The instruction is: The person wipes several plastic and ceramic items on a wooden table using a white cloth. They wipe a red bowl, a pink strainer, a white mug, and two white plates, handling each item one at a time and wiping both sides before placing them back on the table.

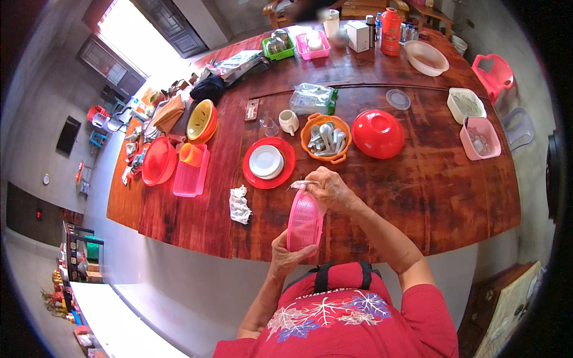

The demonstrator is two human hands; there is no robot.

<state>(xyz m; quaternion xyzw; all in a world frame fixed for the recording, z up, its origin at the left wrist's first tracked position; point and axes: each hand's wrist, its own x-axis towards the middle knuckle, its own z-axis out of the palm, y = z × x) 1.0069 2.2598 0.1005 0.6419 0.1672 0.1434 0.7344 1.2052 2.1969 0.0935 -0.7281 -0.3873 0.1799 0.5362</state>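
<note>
A pink slotted plastic basket is tilted up on its side at the table's near edge. My left hand grips its lower end, thumb on the slotted face. At the upper end my right hand pinches a white cloth or tissue against the rim. Just beyond stands an orange colander with several white spoons in it. To its left, a stack of small white plates rests on a red plate. A crumpled white cloth lies left of the basket.
A red bowl lies upside down right of the colander. Behind are a white mug and a clear plastic pack. A pink tray and red basin sit left. Two tubs, white and pink, stand right.
</note>
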